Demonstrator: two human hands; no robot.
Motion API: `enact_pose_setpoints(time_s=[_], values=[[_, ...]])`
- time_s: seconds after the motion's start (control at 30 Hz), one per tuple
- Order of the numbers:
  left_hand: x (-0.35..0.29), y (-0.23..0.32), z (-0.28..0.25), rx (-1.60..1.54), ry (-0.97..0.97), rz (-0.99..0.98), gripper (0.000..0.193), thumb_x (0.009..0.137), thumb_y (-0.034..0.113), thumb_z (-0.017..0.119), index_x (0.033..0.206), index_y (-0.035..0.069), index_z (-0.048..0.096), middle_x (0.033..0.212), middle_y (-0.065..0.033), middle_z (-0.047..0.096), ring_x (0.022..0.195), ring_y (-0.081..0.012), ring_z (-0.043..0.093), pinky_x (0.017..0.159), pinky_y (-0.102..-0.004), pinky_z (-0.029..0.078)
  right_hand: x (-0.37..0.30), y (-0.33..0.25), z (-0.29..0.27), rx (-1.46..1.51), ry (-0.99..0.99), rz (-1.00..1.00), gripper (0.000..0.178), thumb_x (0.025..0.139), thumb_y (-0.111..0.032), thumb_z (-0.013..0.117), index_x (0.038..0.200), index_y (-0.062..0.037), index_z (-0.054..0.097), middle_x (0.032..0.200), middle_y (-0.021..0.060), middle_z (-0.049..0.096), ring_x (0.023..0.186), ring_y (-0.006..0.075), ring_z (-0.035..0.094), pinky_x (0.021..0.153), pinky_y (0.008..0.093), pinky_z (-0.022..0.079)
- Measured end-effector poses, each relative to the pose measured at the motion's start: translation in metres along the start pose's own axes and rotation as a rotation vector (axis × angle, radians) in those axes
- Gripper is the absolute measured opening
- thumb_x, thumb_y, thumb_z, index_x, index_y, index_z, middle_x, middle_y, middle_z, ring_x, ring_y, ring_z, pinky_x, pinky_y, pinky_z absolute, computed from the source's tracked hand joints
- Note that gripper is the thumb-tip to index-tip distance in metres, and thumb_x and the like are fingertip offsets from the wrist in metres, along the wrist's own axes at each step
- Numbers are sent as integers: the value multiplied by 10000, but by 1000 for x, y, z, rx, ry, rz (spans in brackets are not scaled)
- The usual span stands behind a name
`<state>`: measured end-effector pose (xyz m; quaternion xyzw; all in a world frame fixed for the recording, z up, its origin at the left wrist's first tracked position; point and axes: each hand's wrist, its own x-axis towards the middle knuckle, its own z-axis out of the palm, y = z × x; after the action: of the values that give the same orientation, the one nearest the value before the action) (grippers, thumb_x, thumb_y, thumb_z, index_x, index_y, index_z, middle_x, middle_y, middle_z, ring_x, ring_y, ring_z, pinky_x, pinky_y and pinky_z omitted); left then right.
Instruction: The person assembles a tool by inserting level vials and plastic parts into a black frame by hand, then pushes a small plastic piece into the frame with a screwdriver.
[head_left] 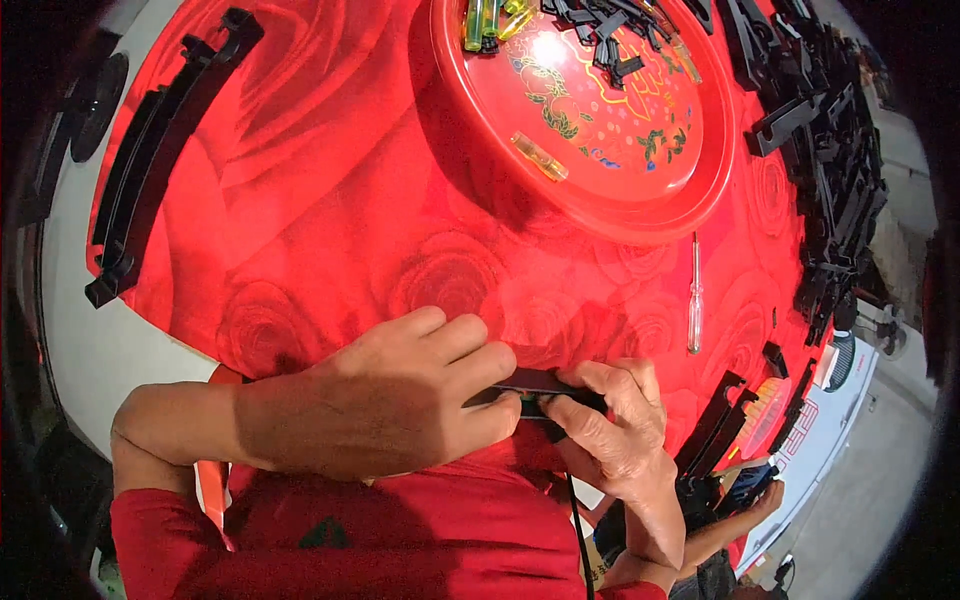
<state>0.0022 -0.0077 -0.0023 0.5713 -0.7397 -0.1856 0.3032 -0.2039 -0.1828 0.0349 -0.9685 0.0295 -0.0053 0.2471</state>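
Both my hands are close together near the table's front edge, closed on one narrow black plastic piece. My left hand has its fingers curled over the left end. My right hand pinches the right end with thumb and fingers. A small greenish bit shows between the two thumbs, partly covered, so I cannot tell its exact shape. To the right, past my right hand, a slim screwdriver with a clear handle lies on the red cloth.
A round red tray holds small black parts, green vials and a yellow vial. Long black bars lie at left. Black parts are heaped at right. Another person's hand shows at lower right.
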Motion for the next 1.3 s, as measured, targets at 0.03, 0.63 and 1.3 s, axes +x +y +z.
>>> enact_pose_setpoints(time_s=[0.03, 0.63, 1.3], values=[[0, 1, 0, -8, 8, -7, 215, 848, 226, 762, 1055, 185, 727, 985, -47, 648, 788, -212, 586, 626, -369, 468, 0, 0, 1, -37, 22, -27, 454, 646, -70, 808, 1086, -171, 763, 1132, 56, 652, 891, 258, 595, 646, 338, 554], [-15, -10, 4, -253, 48, -13, 178, 759, 109, 774, 926, 96, 714, 1055, -67, 633, 934, -277, 607, 781, -414, 511, -19, -13, 13, 0, -1, 57, 479, 691, -91, 819, 1135, -268, 777, 1126, 11, 628, 843, 224, 557, 571, 329, 488], [-15, -10, 4, -244, 69, 5, 146, 751, 101, 735, 880, 68, 675, 1033, -78, 622, 887, -268, 585, 735, -405, 491, -4, -9, 9, -2, -30, -36, 476, 672, -116, 791, 1141, -200, 772, 1143, 46, 651, 814, 212, 585, 629, 323, 512]])
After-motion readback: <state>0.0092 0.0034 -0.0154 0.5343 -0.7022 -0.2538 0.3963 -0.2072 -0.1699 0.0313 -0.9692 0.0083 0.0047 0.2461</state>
